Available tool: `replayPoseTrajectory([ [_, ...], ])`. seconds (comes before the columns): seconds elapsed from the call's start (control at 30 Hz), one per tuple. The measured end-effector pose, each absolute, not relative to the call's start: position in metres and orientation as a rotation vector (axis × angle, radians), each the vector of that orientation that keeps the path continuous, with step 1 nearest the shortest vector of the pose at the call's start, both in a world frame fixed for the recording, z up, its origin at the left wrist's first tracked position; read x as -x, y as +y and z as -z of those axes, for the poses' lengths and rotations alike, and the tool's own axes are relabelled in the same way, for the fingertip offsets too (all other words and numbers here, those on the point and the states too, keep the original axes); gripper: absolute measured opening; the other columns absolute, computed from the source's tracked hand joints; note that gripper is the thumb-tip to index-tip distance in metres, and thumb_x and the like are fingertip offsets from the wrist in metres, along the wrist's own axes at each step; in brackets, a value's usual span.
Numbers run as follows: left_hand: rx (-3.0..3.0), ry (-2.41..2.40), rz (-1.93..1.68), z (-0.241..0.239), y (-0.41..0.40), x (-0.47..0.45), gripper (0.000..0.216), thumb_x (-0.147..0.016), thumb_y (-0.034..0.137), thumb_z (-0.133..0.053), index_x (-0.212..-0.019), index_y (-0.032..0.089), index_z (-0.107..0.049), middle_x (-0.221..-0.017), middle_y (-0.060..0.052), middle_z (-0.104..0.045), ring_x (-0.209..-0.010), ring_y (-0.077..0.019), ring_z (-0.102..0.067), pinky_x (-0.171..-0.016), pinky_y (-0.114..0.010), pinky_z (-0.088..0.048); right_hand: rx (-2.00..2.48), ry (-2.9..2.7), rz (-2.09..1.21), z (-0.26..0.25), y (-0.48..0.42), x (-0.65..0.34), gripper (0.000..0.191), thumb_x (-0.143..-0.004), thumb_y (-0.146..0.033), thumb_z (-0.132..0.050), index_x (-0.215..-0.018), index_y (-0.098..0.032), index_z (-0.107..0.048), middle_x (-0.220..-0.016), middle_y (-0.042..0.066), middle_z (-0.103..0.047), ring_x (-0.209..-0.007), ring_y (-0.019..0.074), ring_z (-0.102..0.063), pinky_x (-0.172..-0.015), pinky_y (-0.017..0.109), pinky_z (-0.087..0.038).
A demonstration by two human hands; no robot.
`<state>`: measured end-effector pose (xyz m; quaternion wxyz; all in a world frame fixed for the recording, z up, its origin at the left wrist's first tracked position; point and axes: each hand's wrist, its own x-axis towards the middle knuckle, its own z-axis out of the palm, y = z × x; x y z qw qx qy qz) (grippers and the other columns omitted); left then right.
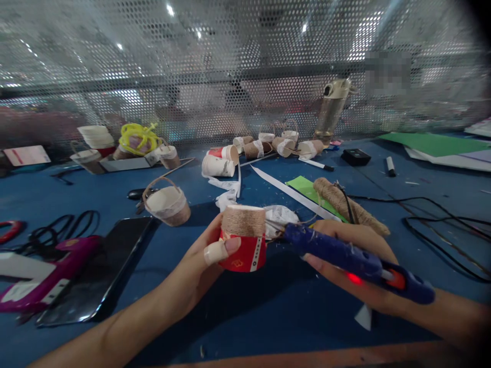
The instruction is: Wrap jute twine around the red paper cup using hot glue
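My left hand (209, 255) grips a red paper cup (245, 254) whose upper part is wrapped in brown twine (244, 221). A bandage covers part of my left thumb. In my right hand (356, 243) is a blue hot glue gun (341, 251) with a red light glowing at its side. Its nozzle points left, close to the right side of the cup; whether it touches cannot be told. Strands of twine and a piece of white lace (282, 214) show behind the nozzle. Beyond my right hand lies a roll of twine (347, 204).
A small twine basket (169, 204) stands left of the cup. Farther left lie a phone (103, 271) and a magenta tool (57, 281). Several wrapped cups and a bottle (333, 110) line the back. A white paper strip (287, 189) and black cables (429, 220) lie about.
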<state>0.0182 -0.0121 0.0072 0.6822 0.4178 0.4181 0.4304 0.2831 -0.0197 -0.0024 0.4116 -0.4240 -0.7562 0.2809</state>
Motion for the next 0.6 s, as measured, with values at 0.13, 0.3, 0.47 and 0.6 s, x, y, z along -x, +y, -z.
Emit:
replayPoseTrajectory([
  [0.13,-0.927,0.919,-0.971,-0.007,-0.011,-0.017,0.057,-0.084,0.043,-0.079,-0.137,0.025,-0.069,-0.135,-0.01,-0.078,-0.128,-0.0377,-0.068,-0.107,-0.043,-0.052,0.88,-2.003,-0.823,0.01,-0.016,-0.289,0.017,-0.09,-0.017,-0.07,-0.08,-0.025,-0.059,-0.074,-0.001,-0.066,-0.063,0.0172,-0.062,-0.059,0.032,-0.048],
  [0.3,-0.937,0.942,-0.945,-0.008,-0.011,-0.015,0.058,-0.081,0.044,-0.081,-0.135,0.025,-0.071,-0.131,-0.009,-0.08,-0.126,-0.0374,-0.069,-0.102,-0.041,-0.054,0.885,-2.006,-0.753,0.022,-0.012,-0.294,0.021,-0.089,-0.01,-0.068,-0.079,-0.024,-0.056,-0.075,-0.003,-0.062,-0.064,0.0142,-0.058,-0.06,0.03,-0.043],
  [0.47,-0.924,0.949,-0.952,-0.008,-0.013,-0.014,0.059,-0.079,0.045,-0.083,-0.134,0.026,-0.072,-0.131,-0.008,-0.08,-0.128,-0.0385,-0.068,-0.104,-0.042,-0.053,0.946,-2.089,-0.721,0.023,-0.014,-0.295,0.029,-0.085,-0.007,-0.067,-0.076,-0.025,-0.046,-0.072,-0.004,-0.056,-0.062,0.0137,-0.051,-0.059,0.03,-0.038],
  [0.6,-0.952,0.945,-0.971,-0.004,-0.012,-0.014,0.058,-0.08,0.045,-0.084,-0.134,0.026,-0.072,-0.132,-0.008,-0.079,-0.132,-0.0395,-0.066,-0.107,-0.043,-0.054,0.963,-2.114,-0.63,0.019,-0.015,-0.293,0.032,-0.082,-0.01,-0.068,-0.076,-0.025,-0.041,-0.07,-0.005,-0.052,-0.058,0.0126,-0.045,-0.056,0.03,-0.035],
])
